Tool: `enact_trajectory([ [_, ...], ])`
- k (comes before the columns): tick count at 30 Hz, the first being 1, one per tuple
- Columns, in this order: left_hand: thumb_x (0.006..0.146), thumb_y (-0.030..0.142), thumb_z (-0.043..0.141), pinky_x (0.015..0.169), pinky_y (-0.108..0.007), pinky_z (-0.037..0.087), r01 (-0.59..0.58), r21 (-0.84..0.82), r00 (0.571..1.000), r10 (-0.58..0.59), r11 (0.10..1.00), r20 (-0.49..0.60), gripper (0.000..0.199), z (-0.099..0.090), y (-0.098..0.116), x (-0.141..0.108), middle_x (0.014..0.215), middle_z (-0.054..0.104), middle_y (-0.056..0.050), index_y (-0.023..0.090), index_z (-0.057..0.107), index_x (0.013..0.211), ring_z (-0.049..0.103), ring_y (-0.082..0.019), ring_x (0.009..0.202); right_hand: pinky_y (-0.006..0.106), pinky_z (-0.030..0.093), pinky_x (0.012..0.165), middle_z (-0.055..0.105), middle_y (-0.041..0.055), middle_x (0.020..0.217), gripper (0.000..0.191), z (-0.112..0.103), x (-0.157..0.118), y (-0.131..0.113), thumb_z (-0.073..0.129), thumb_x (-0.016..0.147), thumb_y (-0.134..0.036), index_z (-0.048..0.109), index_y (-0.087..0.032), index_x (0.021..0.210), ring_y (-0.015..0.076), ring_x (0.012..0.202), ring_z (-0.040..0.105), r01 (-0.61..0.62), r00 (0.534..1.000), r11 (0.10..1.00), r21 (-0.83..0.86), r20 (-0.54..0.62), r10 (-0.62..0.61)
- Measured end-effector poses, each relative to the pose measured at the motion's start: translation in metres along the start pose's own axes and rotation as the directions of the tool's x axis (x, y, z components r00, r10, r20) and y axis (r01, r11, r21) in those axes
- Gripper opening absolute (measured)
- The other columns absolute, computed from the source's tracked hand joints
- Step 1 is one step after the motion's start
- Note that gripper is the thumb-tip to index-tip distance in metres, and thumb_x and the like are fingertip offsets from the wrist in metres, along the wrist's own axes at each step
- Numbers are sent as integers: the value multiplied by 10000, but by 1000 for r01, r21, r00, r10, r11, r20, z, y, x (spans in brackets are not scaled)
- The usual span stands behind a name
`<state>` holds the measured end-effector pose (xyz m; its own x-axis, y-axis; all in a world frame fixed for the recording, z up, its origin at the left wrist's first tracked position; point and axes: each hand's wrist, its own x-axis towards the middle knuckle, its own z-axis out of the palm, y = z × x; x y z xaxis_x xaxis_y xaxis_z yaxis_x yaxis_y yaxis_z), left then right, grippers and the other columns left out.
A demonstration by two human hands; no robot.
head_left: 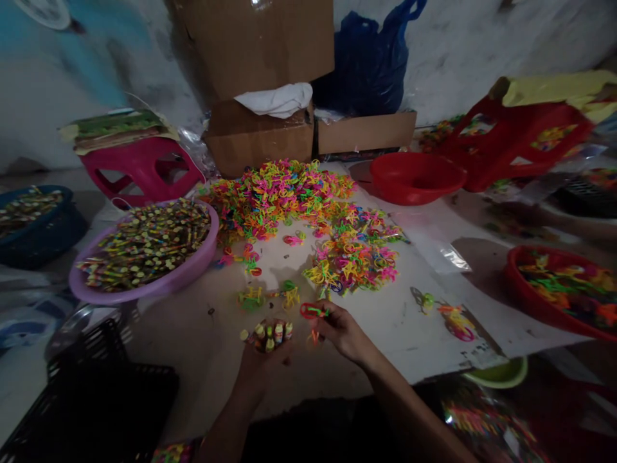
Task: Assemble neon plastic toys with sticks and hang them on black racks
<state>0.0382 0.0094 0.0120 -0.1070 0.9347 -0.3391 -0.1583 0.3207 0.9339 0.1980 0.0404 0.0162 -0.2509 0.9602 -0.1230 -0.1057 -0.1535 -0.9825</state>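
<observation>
My left hand (pixel 267 360) is wrapped round several small tubes with pale caps (pixel 278 332) near the front of the work surface. To its right, my right hand (pixel 340 328) pinches a small red and green plastic piece (pixel 313 311). An orange piece (pixel 315 337) shows just below those fingers, slightly blurred. Beyond my hands lie a yellow-green piece (pixel 250 297) and another yellow one (pixel 291 298). Farther back spreads a large pile of bright plastic pieces (pixel 284 193), with a smaller heap (pixel 357 257) at its right front.
A purple basin (pixel 207 247) full of small tubes stands left, beside a pink stool (pixel 139 167). Red basins (pixel 414 183) (pixel 525 302) are on the right. Cardboard boxes (pixel 260 138) line the back. A black crate (pixel 110 399) sits front left.
</observation>
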Motion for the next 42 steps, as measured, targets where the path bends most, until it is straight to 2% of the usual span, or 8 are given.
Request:
enact_trajectory([
  [10, 600, 205, 691, 592, -224, 436, -417, 371, 896, 443, 830, 15, 153, -1, 1, -7, 702, 617, 2, 221, 657, 748, 558, -136, 619, 206, 375, 543, 515, -33, 619, 319, 20, -4, 5, 580, 733, -488, 573, -168, 733, 86, 560, 444, -32, 997, 994, 102, 66, 25],
  [21, 720, 189, 571, 631, -232, 472, -575, 479, 811, 539, 663, 228, 156, -6, -8, -7, 805, 621, -22, 199, 595, 874, 595, -134, 698, 194, 249, 451, 306, -60, 513, 396, 22, -4, 9, 462, 784, -492, 352, -190, 553, 75, 496, 297, 88, 988, 917, -390, -82, -129],
  [28, 678, 91, 573, 593, -214, 445, -641, 379, 767, 549, 667, 332, 205, -6, 1, -11, 736, 605, -12, 212, 608, 839, 573, -124, 642, 196, 238, 432, 298, -56, 499, 379, 24, -12, 8, 428, 799, -477, 345, -200, 554, 82, 480, 303, 65, 991, 907, -415, -80, -108],
  [32, 657, 107, 601, 560, -218, 421, -579, 334, 803, 450, 743, 391, 159, -1, 1, -13, 680, 593, -15, 194, 636, 786, 546, -124, 596, 196, 252, 431, 321, -53, 504, 382, 23, -14, 15, 421, 797, -494, 379, -197, 561, 84, 477, 327, 74, 995, 916, -394, -30, -94],
  [35, 624, 142, 645, 551, -213, 417, -378, 335, 911, 282, 863, 301, 184, 1, -7, -7, 666, 605, -6, 186, 655, 803, 539, -116, 577, 199, 286, 447, 358, -43, 507, 394, 0, -5, 12, 396, 811, -493, 429, -188, 564, 89, 480, 355, 67, 994, 877, -476, -48, -102],
  [38, 562, 202, 712, 471, -184, 390, -137, 201, 987, 151, 970, -56, 224, -12, -16, 10, 573, 580, 31, 172, 639, 771, 507, -86, 488, 236, 343, 489, 443, -1, 530, 402, -35, 16, 2, 410, 802, -510, 533, -166, 632, 133, 522, 425, -92, 936, 668, -738, -294, -195],
  [40, 537, 248, 742, 419, -170, 372, -16, 18, 970, 20, 1000, -241, 226, -30, -20, 23, 511, 551, 48, 156, 608, 694, 495, -75, 436, 304, 405, 594, 555, 92, 705, 396, -44, 32, -2, 461, 788, -484, 607, -118, 827, 206, 671, 505, -214, 804, 464, -860, -425, -416],
  [42, 545, 264, 745, 403, -169, 390, 69, -174, 947, -119, 982, -297, 226, -50, -21, 33, 493, 550, 47, 148, 586, 655, 520, -80, 423, 360, 418, 730, 577, 163, 922, 387, -32, 46, 3, 471, 808, -396, 592, -97, 1023, 252, 846, 521, -134, 767, 307, -942, -295, -570],
])
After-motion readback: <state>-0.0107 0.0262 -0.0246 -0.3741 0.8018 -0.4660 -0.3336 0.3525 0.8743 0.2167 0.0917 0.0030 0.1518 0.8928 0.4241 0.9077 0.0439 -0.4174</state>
